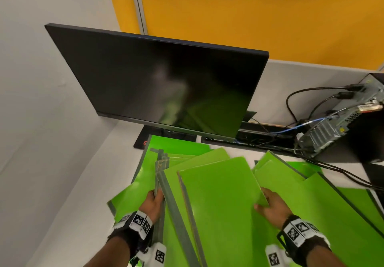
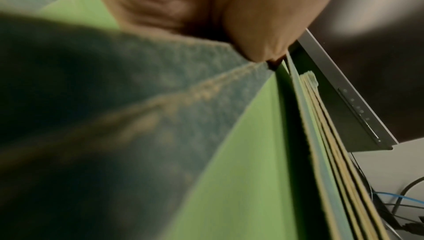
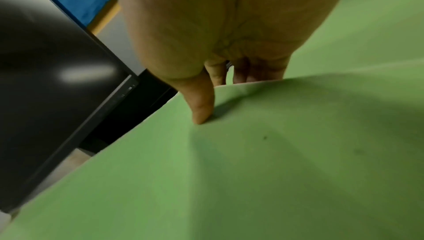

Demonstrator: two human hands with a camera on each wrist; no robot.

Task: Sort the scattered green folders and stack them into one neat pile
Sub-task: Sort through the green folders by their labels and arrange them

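Glossy green folders [image 1: 220,200], flat, in both hands' grip.

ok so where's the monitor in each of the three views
Head: monitor fills the upper centre, behind the green folders.
Left wrist: its lower bezel with buttons runs down the right side.
Right wrist: dark screen at left.
Shared landmark: the green folders.
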